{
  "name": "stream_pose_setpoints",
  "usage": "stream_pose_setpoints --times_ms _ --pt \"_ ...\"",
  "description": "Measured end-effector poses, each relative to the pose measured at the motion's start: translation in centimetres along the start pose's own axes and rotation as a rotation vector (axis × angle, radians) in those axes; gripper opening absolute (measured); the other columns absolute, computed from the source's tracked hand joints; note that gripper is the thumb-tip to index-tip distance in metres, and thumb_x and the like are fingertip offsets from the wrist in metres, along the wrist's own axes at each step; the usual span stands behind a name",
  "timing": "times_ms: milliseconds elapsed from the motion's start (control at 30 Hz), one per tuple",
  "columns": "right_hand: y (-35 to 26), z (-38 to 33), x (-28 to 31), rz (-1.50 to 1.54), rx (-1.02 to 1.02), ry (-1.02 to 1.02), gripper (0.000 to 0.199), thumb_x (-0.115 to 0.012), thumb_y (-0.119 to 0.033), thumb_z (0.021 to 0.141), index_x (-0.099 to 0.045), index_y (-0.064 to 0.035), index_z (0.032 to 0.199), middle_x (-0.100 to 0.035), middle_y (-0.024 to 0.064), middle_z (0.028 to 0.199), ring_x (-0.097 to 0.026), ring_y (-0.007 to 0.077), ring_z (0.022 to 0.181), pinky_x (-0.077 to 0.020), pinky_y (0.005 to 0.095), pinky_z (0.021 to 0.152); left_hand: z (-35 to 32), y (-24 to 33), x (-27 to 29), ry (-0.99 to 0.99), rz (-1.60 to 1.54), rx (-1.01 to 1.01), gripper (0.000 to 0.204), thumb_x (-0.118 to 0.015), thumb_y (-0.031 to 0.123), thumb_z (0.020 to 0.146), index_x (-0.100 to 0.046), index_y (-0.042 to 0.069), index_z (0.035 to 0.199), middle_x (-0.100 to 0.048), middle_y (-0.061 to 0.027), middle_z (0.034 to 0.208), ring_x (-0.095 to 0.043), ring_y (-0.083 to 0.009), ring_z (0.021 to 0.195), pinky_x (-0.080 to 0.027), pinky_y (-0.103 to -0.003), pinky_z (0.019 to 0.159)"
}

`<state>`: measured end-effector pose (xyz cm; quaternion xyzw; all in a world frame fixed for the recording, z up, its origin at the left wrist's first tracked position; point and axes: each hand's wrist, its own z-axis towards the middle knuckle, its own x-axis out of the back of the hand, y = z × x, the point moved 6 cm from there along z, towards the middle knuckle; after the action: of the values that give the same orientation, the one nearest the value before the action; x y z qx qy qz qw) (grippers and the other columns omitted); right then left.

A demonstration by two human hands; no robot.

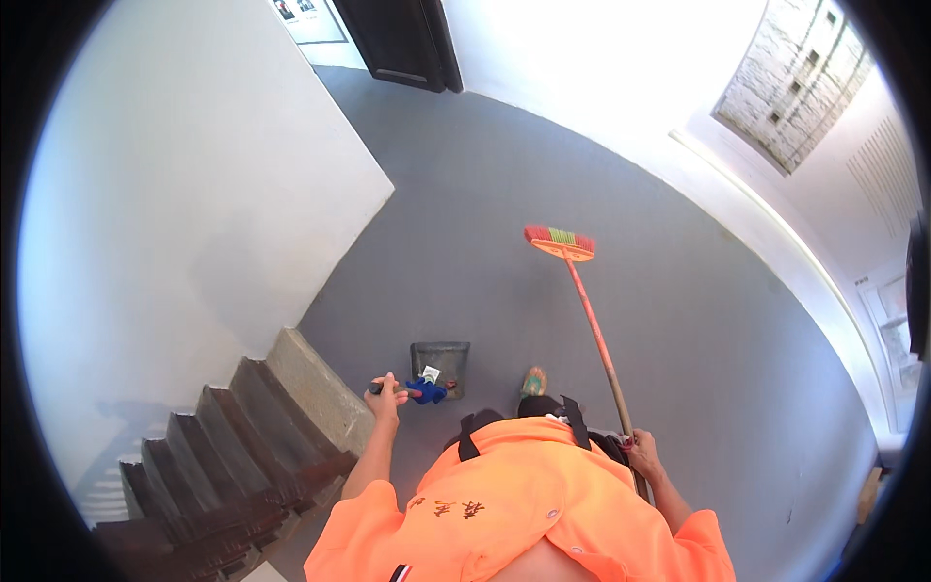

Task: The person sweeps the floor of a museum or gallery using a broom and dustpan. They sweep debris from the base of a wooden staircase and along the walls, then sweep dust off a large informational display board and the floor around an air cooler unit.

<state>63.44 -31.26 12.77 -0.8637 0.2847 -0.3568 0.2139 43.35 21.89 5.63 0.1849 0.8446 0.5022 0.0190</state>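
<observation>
Held well apart, the left hand (390, 395) clasps a handle leading to the grey dustpan (451, 359) at front left — the right hand (641, 450) grips the broom (591, 320), its bristles ahead over grey floor (689, 320).

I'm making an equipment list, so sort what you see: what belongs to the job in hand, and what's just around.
Job in hand:
broom, gripped in the right hand
dustpan, its handle in the left hand

Just around:
dark door
wall picture
staircase

Blue bundle at the dustpan: use unclear.
</observation>
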Motion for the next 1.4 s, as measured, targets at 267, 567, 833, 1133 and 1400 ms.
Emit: stream_pose_setpoints --times_ms 267,567,833,1133,1400 --pt "-11.9 15.1 3.0 -0.086 0.067 -0.102 0.021 -0.058 -0.013 0.074 -0.054 0.0073 0.072 -0.054 0.0129 0.055 -0.055 0.0176 0.051 -0.0443 0.0347 0.047 8.6 9.7 -11.4 0.004 -0.067 -0.024 0.021 -0.061 0.018 0.084 -0.057 -0.002 0.082 -0.059 -0.0100 0.074 -0.060 -0.0156 0.052 -0.052 -0.023 0.045" --pt "-26.7 39.0 6.7 -0.225 0.191 -0.156 0.018 -0.055 -0.012 0.072 -0.053 0.0062 0.069 -0.056 0.0128 0.056 -0.056 0.0182 0.049 -0.0470 0.0332 0.047 24.6 15.7 -30.7 -0.029 -0.079 -0.073 0.022 -0.063 0.019 0.083 -0.058 -0.002 0.083 -0.060 -0.0117 0.076 -0.062 -0.0175 0.054 -0.053 -0.025 0.046" --pt "-43.0 54.5 10.6 -0.267 0.245 -0.222 0.017 -0.055 -0.011 0.074 -0.053 0.0056 0.075 -0.053 0.0109 0.054 -0.055 0.0186 0.044 -0.0457 0.0339 0.041 35.0 25.6 -45.1 -0.049 -0.039 -0.097 0.020 -0.062 0.017 0.084 -0.058 -0.002 0.080 -0.060 -0.0108 0.072 -0.062 -0.0157 0.053 -0.052 -0.024 0.046" --pt "-62.8 77.4 11.9 -0.410 0.352 -0.293 0.048 -0.052 -0.008 0.076 -0.042 0.0036 0.122 -0.055 0.0136 0.062 -0.056 0.0215 0.044 -0.0460 0.0344 0.038 48.3 32.8 -57.1 -0.013 -0.012 -0.084 0.021 -0.062 0.021 0.085 -0.060 0.000 0.080 -0.062 -0.0083 0.071 -0.062 -0.0130 0.058 -0.051 -0.022 0.051" --pt "-75.4 87.6 8.3 -0.502 0.438 -0.278 0.044 -0.046 -0.006 0.076 -0.043 0.0003 0.120 -0.058 0.0189 0.066 -0.059 0.0301 0.053 -0.0493 0.0414 0.047 58.9 37.6 -62.1 -0.003 0.030 -0.114 0.022 -0.062 0.022 0.085 -0.061 0.000 0.079 -0.062 -0.0078 0.070 -0.061 -0.0115 0.057 -0.050 -0.022 0.051"
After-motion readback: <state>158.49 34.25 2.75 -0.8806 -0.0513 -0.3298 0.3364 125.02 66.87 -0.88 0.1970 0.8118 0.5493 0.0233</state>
